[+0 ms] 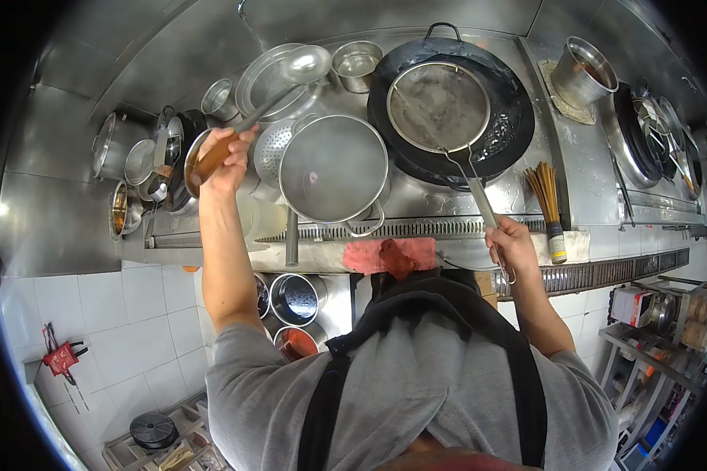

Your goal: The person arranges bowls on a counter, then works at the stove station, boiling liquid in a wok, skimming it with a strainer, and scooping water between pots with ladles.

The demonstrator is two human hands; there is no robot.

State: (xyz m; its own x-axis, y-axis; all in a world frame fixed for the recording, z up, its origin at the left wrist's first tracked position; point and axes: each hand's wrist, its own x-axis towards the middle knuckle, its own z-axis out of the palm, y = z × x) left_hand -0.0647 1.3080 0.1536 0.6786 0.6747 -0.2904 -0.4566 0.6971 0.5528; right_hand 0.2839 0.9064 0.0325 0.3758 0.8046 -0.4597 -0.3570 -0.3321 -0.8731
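My left hand is closed around the wooden handle of a metal ladle, its bowl above a wide metal basin at the back. In my right hand is the long handle of a round mesh strainer. The strainer lies over a large black wok, which looks wet inside. Between my hands stands a big metal pot of cloudy, steaming liquid with a small pinkish spot in it. A perforated ladle sits partly hidden at the pot's left.
A bamboo brush stands right of my right hand. Red cloth lies on the stove's front ledge. Small metal pots line the back. A metal container is at the back right. Stacked pans crowd the left.
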